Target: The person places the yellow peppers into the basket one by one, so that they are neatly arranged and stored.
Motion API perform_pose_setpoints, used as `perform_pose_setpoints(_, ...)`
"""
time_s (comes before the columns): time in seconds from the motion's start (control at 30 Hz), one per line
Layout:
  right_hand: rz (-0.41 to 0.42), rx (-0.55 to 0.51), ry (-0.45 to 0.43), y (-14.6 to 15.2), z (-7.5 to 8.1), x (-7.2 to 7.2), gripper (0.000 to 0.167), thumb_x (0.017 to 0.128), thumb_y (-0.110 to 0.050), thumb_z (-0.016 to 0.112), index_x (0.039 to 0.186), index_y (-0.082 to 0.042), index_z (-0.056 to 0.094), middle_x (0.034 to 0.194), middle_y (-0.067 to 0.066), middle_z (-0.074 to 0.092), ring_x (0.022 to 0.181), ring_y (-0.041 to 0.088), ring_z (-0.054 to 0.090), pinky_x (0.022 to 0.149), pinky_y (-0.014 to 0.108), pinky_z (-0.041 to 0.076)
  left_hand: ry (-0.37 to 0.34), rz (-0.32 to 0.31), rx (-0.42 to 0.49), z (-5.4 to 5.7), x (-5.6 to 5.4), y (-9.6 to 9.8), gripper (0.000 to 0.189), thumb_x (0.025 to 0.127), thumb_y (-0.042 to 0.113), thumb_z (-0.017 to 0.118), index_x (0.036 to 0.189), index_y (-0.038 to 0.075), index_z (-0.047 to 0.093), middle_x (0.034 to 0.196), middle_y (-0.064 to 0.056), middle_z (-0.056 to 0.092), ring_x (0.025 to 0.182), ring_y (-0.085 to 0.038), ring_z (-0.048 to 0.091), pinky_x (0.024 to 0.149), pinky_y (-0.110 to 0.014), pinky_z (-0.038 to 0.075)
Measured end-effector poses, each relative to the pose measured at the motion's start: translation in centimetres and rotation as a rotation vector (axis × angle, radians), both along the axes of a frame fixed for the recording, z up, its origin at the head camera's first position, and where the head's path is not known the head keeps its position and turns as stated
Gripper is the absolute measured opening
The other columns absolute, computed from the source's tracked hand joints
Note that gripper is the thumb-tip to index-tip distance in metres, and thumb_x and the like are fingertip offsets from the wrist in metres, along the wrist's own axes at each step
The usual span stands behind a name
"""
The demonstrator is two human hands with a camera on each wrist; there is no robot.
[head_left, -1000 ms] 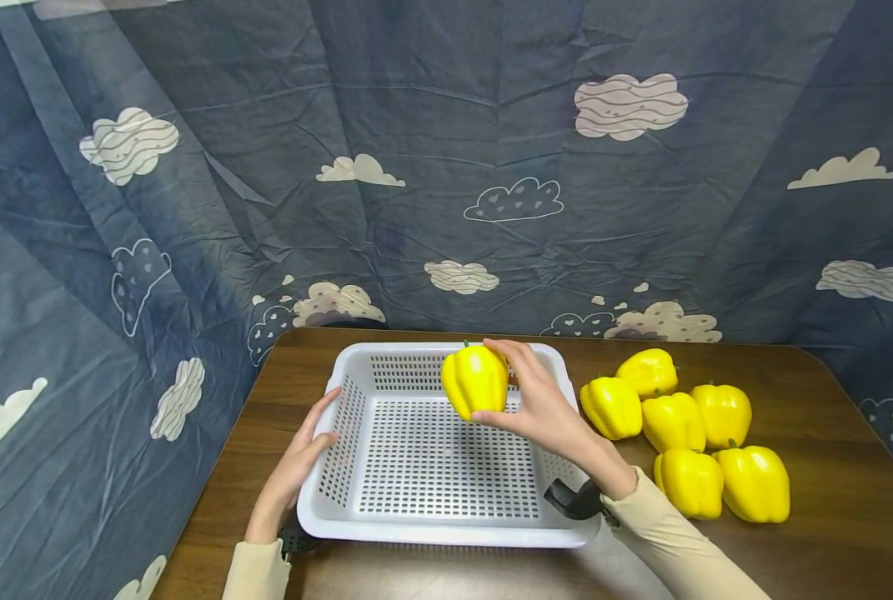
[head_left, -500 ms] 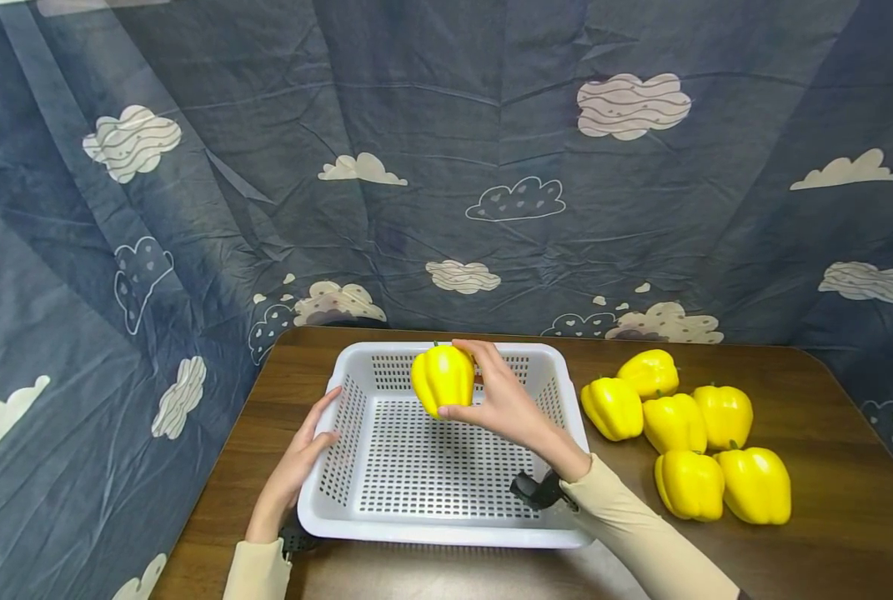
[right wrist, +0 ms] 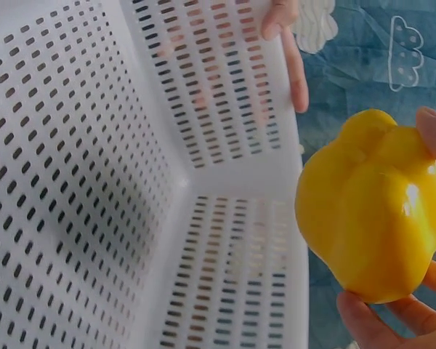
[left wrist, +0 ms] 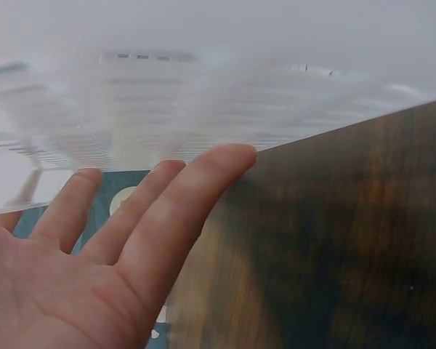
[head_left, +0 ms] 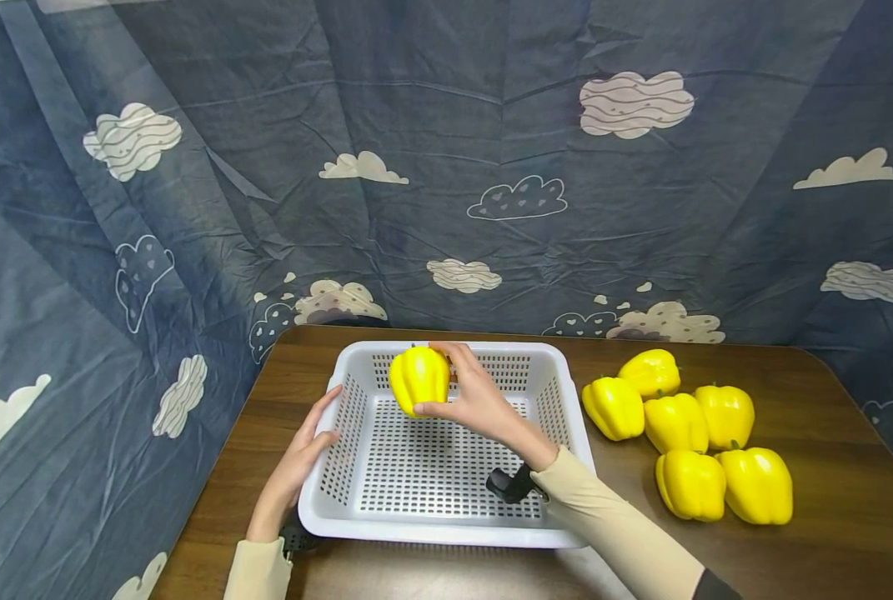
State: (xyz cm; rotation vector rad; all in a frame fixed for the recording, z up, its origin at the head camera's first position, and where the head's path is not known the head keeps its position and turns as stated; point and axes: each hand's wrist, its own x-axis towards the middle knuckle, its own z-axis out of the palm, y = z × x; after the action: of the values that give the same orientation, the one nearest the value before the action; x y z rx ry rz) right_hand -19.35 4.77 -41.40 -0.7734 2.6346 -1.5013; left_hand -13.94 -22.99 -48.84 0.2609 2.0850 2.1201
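In the head view my right hand (head_left: pixel 479 407) holds a yellow bell pepper (head_left: pixel 418 379) above the left half of a white plastic basket (head_left: pixel 431 533). Thumb and fingers grip opposite sides of the bell pepper (right wrist: pixel 374 211) in the right wrist view, its lobed end facing that camera. My left hand (head_left: pixel 293 462) rests at the basket's left side, thumb tip on the rim. Seen from the left wrist, the fingers of this left hand (left wrist: pixel 123 233) are spread and nearly straight, their tips against the basket's outer wall (left wrist: pixel 152 102).
Several more yellow bell peppers (head_left: pixel 674 423) lie clustered on the brown wooden table (head_left: pixel 829 467), right of the basket. A dark blue cloth (head_left: pixel 416 225) with cloud prints hangs behind the table. Slots pierce the basket's walls and floor (head_left: pixel 446 467).
My right hand has carried the bell pepper leftward over the basket, from its right half to its left half. The left hand keeps its place at the rim.
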Motion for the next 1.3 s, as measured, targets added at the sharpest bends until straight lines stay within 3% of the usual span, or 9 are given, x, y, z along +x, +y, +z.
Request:
perform_pose_setpoints(0.17, 0.007, 0.006, -0.005, -1.0, -0.6, -0.4, 0.087, 0.070, -0.026, 0.085, 0.141, -0.004, 0.039, 0.134, 0.013, 0.044, 0.110, 0.024, 0.050, 0.091, 0.044, 0.046, -0.011, 0.004, -0.004, 0.0, 0.0, 0.0, 0.063, 0.095, -0.001, 0.036, 0.152, 0.016, 0.018, 0.156, -0.019, 0.006, 0.132, -0.050, 0.024, 0.088, -0.060, 0.043)
perform_pose_setpoints(0.4, 0.006, 0.021, -0.031, -2.2, -1.6, -0.8, 0.086, 0.071, -0.028, 0.084, 0.141, -0.006, 0.039, 0.130, 0.013, 0.045, 0.110, 0.024, 0.050, 0.088, 0.037, 0.047, -0.012, 0.002, -0.005, -0.1, 0.0, -0.1, 0.063, 0.094, -0.001, 0.036, 0.152, 0.016, 0.018, 0.156, -0.019, 0.007, 0.131, -0.050, 0.025, 0.089, -0.060, 0.042)
perform_pose_setpoints(0.6, 0.025, 0.004, -0.059, -3.0, -2.4, -1.0, 0.084, 0.074, -0.027, 0.083, 0.141, -0.004, 0.038, 0.132, 0.016, 0.042, 0.112, 0.027, 0.049, 0.090, 0.045, 0.047, -0.006, 0.003, -0.006, -0.1, 0.0, 0.0, 0.063, 0.094, -0.001, 0.037, 0.152, 0.017, 0.019, 0.156, -0.019, 0.008, 0.131, -0.050, 0.026, 0.089, -0.061, 0.041)
perform_pose_setpoints(1.3, 0.016, 0.085, -0.099, -5.5, -6.0, -1.9, 0.086, 0.074, -0.033, 0.082, 0.141, -0.002, 0.036, 0.131, 0.016, 0.044, 0.107, 0.023, 0.050, 0.087, 0.036, 0.045, -0.016, 0.003, 0.001, -0.1, 0.0, 0.0, 0.064, 0.093, -0.001, 0.038, 0.152, 0.016, 0.018, 0.155, -0.021, 0.009, 0.128, -0.051, 0.029, 0.090, -0.059, 0.042)
